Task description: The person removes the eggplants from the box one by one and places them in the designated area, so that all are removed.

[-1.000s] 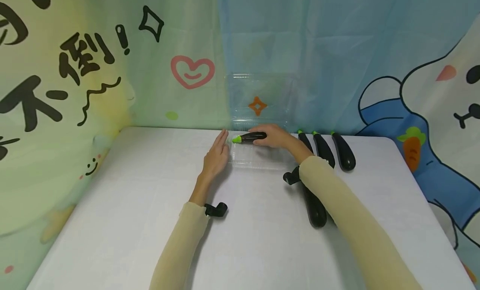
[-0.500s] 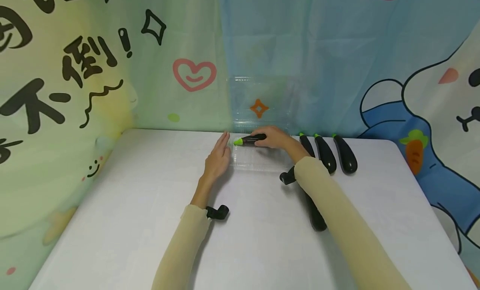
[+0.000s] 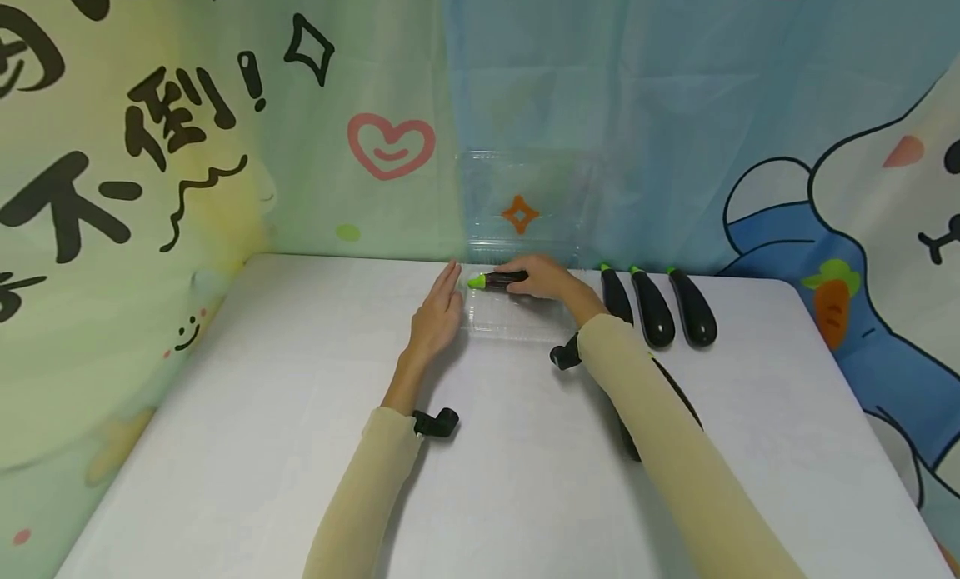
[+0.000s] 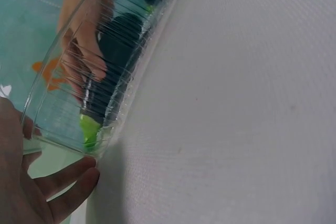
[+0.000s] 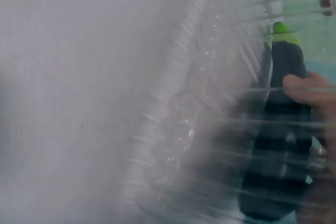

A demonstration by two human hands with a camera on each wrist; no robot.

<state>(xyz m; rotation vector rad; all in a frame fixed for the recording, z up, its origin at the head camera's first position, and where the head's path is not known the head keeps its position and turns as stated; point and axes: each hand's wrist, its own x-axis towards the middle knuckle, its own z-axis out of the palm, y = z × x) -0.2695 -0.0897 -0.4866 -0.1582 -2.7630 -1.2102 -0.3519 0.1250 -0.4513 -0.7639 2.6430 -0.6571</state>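
My right hand (image 3: 542, 277) grips a dark eggplant (image 3: 501, 280) with a bright green stem end, low inside a clear plastic box (image 3: 517, 322). The stem end points left. In the right wrist view the thumb lies across the eggplant (image 5: 281, 129), seen through the ribbed clear wall. My left hand (image 3: 437, 314) rests at the box's left side with its fingers straight. The left wrist view shows the left fingers (image 4: 73, 182) against the outside corner of the box (image 4: 58, 142), near the green stem end (image 4: 90, 129). The box's raised lid (image 3: 525, 187) leans up behind.
To the right of the box lie several eggplants, among them a back-row one (image 3: 692, 308) and one (image 3: 652, 308) beside it. Others are partly hidden under the right sleeve (image 3: 667, 429). The white table (image 3: 262, 396) ends at a printed curtain (image 3: 660, 129).
The right forearm has shifted slightly left, uncovering more of an eggplant to its right. The eggplant in the right hand stays nearly in place. The left hand has hardly moved.
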